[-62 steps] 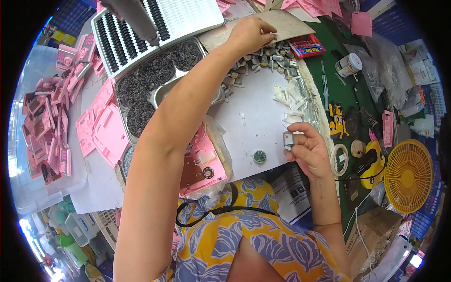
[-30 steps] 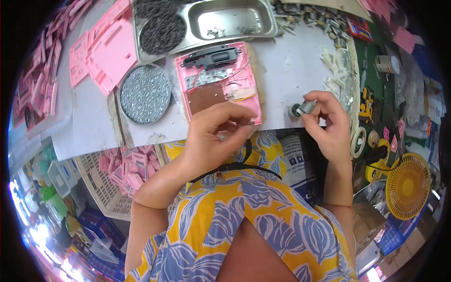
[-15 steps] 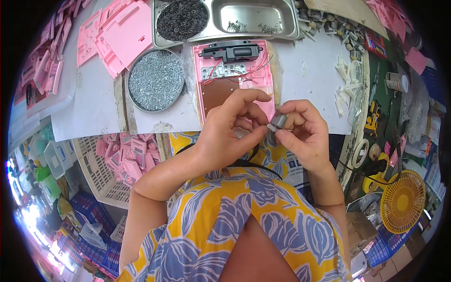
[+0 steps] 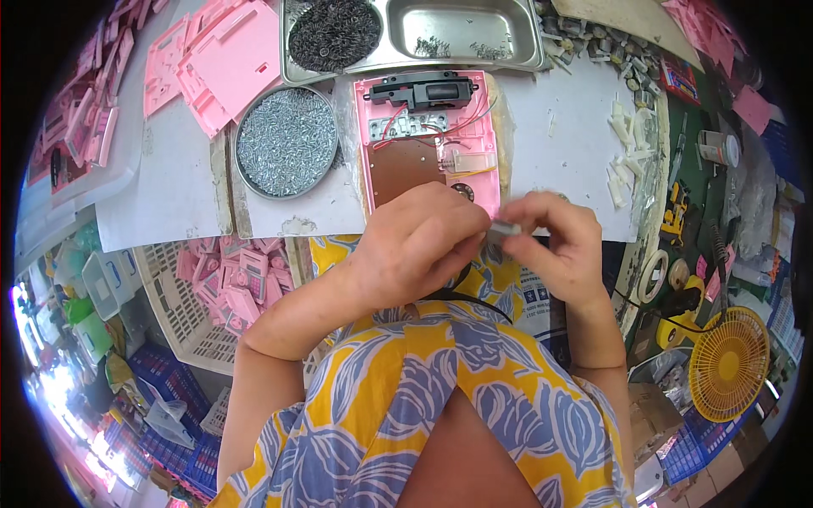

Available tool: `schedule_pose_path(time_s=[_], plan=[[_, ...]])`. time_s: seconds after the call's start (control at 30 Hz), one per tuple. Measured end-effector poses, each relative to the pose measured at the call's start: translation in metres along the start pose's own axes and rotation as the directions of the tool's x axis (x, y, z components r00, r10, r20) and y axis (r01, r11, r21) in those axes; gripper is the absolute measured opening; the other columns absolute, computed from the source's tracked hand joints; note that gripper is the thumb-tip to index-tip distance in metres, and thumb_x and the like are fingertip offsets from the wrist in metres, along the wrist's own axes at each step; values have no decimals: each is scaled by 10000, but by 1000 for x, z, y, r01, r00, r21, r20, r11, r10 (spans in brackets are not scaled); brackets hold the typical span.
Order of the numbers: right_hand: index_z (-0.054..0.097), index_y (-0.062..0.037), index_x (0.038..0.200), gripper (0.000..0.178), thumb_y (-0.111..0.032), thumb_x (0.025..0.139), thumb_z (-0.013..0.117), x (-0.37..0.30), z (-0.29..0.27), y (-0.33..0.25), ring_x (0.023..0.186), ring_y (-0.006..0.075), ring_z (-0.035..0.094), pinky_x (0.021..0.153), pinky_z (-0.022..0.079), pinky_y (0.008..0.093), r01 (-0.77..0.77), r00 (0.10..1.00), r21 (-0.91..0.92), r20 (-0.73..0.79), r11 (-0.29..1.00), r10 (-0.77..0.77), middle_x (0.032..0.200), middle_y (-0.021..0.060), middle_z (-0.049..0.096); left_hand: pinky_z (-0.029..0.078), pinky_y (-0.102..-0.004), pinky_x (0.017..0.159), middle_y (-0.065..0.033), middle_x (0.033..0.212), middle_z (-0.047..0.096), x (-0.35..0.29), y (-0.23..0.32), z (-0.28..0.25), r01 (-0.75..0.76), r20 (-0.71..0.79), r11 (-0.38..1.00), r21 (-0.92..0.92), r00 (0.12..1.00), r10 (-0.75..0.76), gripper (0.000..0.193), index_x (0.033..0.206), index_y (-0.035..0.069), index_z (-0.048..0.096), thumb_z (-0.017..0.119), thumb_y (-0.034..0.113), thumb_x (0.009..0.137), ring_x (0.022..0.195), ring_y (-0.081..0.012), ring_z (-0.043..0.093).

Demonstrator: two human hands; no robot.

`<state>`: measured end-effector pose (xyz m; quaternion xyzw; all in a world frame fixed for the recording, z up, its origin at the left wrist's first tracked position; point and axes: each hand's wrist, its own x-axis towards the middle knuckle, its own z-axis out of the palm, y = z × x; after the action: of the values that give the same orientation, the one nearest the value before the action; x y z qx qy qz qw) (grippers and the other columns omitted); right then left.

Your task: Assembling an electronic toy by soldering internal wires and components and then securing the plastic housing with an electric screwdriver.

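- The right hand (image 4: 555,245) was clamped on a small grey motor-like part (image 4: 506,228), between thumb and forefinger.
- The left hand (image 4: 428,241) reached the part's nine o'clock end; whether its fingers gripped, I could not tell.
- An open pink plastic casing (image 4: 476,140) lay at eleven o'clock from the part, silvery screws (image 4: 286,142) at ten.
- The step seemed fine two-handed work on that end, calling next for a steady right pinch.

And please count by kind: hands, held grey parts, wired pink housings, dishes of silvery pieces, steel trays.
Hands: 2 (left hand, right hand)
Held grey part: 1
Wired pink housing: 1
Dish of silvery pieces: 1
Steel tray: 1
Total: 6
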<state>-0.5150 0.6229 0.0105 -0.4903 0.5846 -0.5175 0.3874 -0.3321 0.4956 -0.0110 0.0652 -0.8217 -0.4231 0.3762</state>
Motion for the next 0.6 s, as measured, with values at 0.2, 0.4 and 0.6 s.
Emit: schedule_pose_path(time_s=[0.2, 0.4, 0.6], plan=[[743, -33, 987, 266, -65, 756, 871, 2, -2, -1, 638, 127, 639, 587, 495, 264, 89, 993, -29, 77, 996, -87, 811, 61, 707, 571, -337, 701, -94, 903, 674, 4, 7, -12, 306, 117, 913, -271, 952, -284, 265, 990, 12, 667, 756, -95, 764, 793, -257, 689], [718, -48, 1028, 350, -52, 712, 868, 7, -2, -12, 688, 201, 669, 617, 534, 313, 196, 972, -265, 178, 944, -152, 860, 68, 713, 575, -322, 764, -121, 956, 679, 1, 5, -18, 315, 169, 916, -248, 945, -279, 221, 967, 0, 660, 732, -98, 782, 855, -249, 686], [667, -81, 1087, 456, -45, 668, 844, 9, 6, -16, 770, 286, 648, 646, 549, 359, 376, 926, -498, 213, 781, -310, 917, 80, 679, 539, -330, 806, -150, 1032, 680, 1, 6, -17, 365, 192, 909, -202, 925, -329, 186, 941, 13, 630, 712, -75, 799, 929, -258, 671]])
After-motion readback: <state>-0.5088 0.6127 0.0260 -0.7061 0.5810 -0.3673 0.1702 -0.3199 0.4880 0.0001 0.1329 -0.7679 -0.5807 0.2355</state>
